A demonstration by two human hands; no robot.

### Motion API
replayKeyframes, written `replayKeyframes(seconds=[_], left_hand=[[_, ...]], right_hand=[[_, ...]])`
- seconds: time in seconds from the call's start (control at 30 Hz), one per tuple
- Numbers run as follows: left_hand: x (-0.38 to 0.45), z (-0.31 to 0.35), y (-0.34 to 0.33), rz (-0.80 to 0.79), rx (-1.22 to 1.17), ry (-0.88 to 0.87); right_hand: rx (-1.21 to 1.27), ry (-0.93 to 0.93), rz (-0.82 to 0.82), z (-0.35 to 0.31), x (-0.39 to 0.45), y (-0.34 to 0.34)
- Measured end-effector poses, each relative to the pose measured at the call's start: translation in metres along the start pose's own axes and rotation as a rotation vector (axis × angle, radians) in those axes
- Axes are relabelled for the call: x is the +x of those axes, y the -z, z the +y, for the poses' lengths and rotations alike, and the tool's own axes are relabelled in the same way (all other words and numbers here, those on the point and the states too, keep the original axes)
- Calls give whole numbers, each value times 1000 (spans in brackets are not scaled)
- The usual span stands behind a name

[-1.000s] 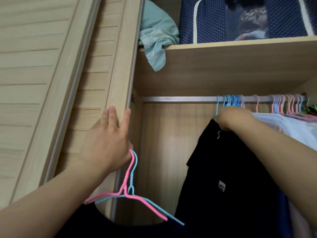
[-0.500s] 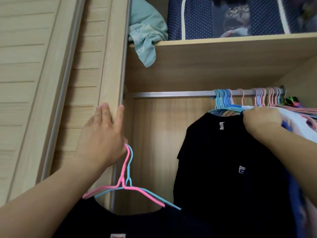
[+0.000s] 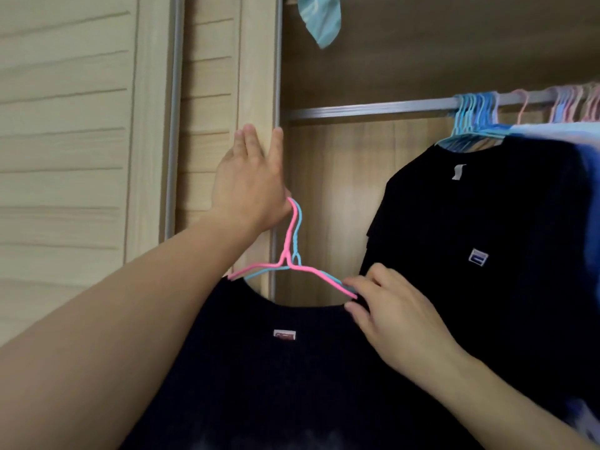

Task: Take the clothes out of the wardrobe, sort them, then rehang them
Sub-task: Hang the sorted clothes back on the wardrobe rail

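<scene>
L hand [image 3: 250, 186] raised, hooking hangers [image 3: 293, 251]; R hand [image 3: 386, 315] pinching.

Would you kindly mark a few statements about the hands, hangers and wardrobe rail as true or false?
1. The left hand carries a pink hanger and a blue hanger together. True.
2. The right hand grips the rail. False: it is at the right arm of the held hangers, over the dark shirt.
3. Left fingers lie straight against the door frame. True.
4. The rail's left stretch is packed with clothes. False: it is bare; hangers crowd the right.
5. A black shirt hangs from the rail. True.
</scene>
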State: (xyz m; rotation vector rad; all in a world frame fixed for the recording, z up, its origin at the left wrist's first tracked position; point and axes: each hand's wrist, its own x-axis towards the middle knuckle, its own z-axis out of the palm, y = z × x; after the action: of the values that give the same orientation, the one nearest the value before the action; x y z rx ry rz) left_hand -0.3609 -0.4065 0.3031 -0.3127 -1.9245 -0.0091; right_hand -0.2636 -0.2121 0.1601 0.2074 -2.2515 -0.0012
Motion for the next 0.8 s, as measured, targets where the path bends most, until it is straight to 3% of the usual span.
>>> replayKeyframes(seconds=[0.1, 0.33, 0.5, 0.7, 0.8], left_hand=[[-1, 0, 4, -19, -20, 2], [-2, -2, 11, -43, -41, 6], [-5, -4, 11, -46, -80, 18], [-8, -7, 4, 6, -59, 16], [-9, -2, -2, 37, -16, 35]], right_hand=[[-72, 24, 184, 3, -2, -15], [-285, 142, 201, 4, 7, -16], [-247, -37, 372, 15, 18, 20], [-296, -287, 516, 91, 11, 85], [-423, -398, 422, 120, 10, 113]])
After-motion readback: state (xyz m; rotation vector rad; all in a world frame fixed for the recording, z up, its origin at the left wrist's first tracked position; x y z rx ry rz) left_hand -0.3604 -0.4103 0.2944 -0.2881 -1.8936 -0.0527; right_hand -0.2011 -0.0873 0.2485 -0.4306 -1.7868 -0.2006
